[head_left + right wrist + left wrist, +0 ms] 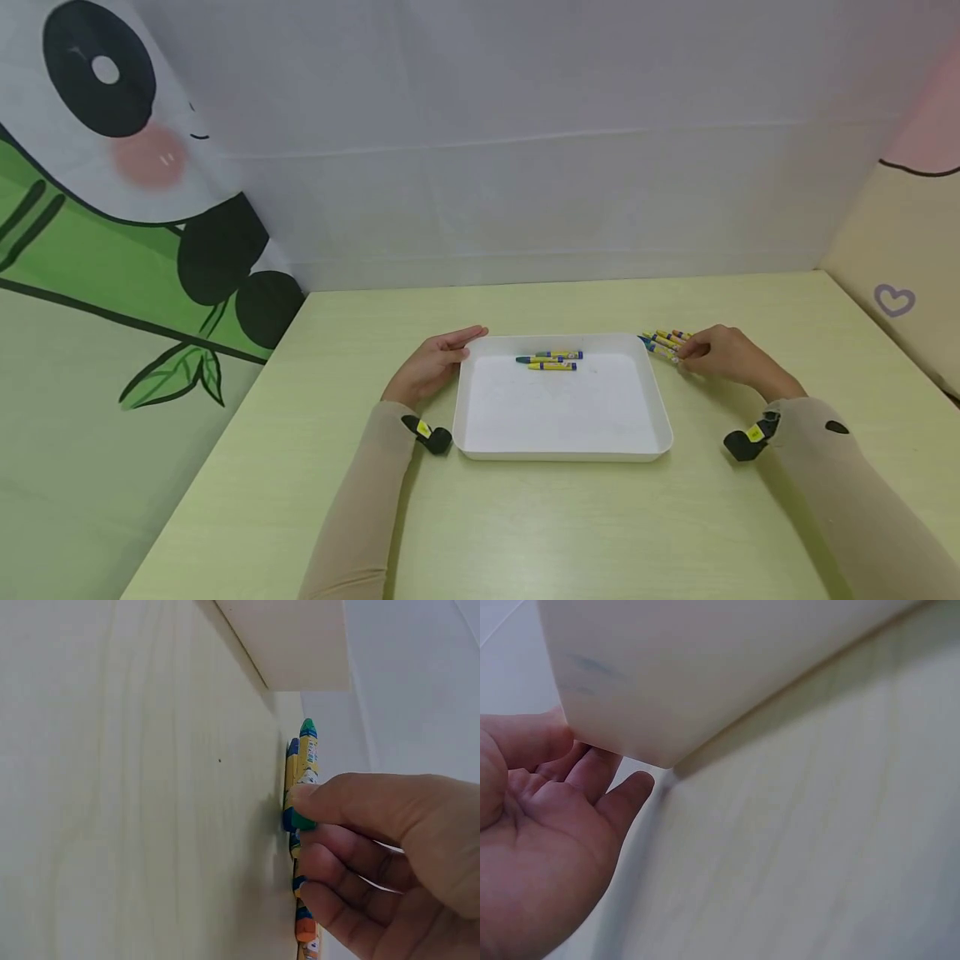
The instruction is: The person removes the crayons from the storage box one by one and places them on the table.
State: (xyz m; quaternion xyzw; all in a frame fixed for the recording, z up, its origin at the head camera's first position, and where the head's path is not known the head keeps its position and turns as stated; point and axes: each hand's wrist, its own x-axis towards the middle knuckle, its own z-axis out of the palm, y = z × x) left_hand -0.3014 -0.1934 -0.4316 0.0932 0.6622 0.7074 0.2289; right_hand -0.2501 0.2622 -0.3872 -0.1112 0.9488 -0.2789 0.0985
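In the head view, the left hand (427, 371) grips the white tray (562, 429) near its far left corner. Three crayons (553, 360) lie in the tray near its far edge; beside its far right corner, the right hand (726, 357) is at the crayon group (662, 342) on the tabletop (540, 525).

In the left wrist view, the thumb (536, 741) touches the tray's wall.

In the right wrist view, the right hand pinches a green crayon (308, 742), just beside a blue crayon (290, 780).
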